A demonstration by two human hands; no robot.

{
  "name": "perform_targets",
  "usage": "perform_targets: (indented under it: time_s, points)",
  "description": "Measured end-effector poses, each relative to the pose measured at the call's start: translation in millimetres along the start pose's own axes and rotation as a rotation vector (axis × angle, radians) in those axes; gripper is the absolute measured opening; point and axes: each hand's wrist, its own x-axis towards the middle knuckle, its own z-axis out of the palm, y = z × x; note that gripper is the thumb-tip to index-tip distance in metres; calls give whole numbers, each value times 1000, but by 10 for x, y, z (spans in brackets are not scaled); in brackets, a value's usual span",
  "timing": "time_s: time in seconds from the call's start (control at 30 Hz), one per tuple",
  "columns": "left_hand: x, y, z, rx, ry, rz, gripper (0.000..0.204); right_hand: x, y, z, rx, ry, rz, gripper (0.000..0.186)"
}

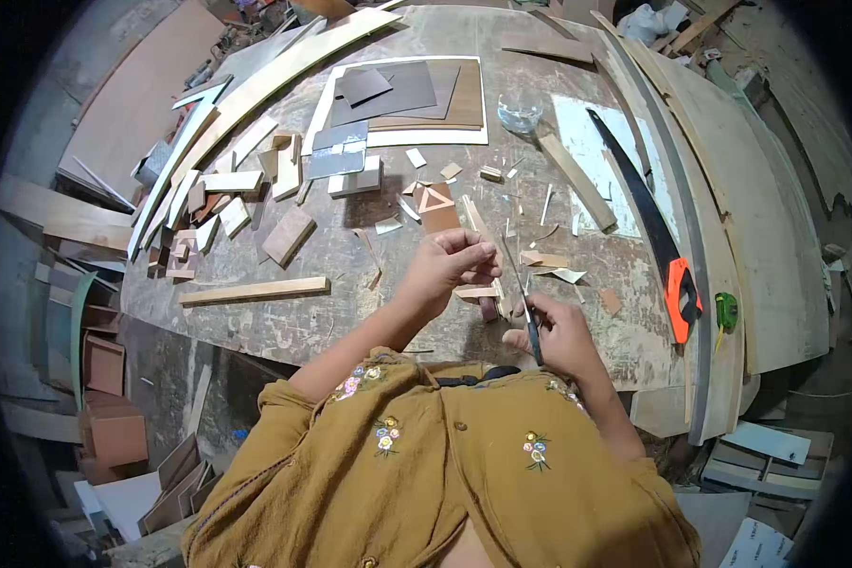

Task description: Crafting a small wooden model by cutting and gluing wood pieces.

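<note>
My left hand (452, 267) is raised over the near middle of the workbench, its thumb and fingers pinched together; whatever lies between them is hidden or too small to name. To its right, my right hand (560, 333) is closed on a slim tool with a dark handle (534, 343) and a long thin shaft pointing away from me. The tool's exact kind is unclear. Light wood strips (475, 220) lie just beyond and between my hands. Past my left hand is a brown rectangular piece (436, 210) with pale strips forming a triangle at its far end.
Wood blocks and offcuts (289, 235) crowd the bench's left side. A long wood bar (254, 291) lies near the front edge. Dark sheets (402, 90) are stacked at the back. On the right are a handsaw with an orange handle (680, 298) and a green tape measure (726, 310).
</note>
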Motion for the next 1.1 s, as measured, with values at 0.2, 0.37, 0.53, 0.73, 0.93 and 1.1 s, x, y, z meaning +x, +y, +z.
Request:
perform_targets:
  time_s: [0.2, 0.37, 0.53, 0.73, 0.93, 1.1]
  points:
    - [-27, 17, 14, 77, -51, 18, 11, 6, -87, 33, -50, 49, -18, 58]
    - [-37, -25, 24, 100, -72, 18, 11, -3, -135, 16, -133, 46, 14, 58]
    - [-68, -26, 70, 84, -47, -6, 12, -25, -134, 46, -109, 65, 21, 55]
    - [-57, -72, 71, 69, -42, -6, 12, -43, -162, 57, -101, 106, -18, 54]
    - [-61, -47, 99, 65, -29, -20, 13, -57, -127, 126, -23, 188, -78, 46]
    - [-41, -52, 74, 98, -62, -20, 14, -70, -74, 143, -7, 194, -39, 45]
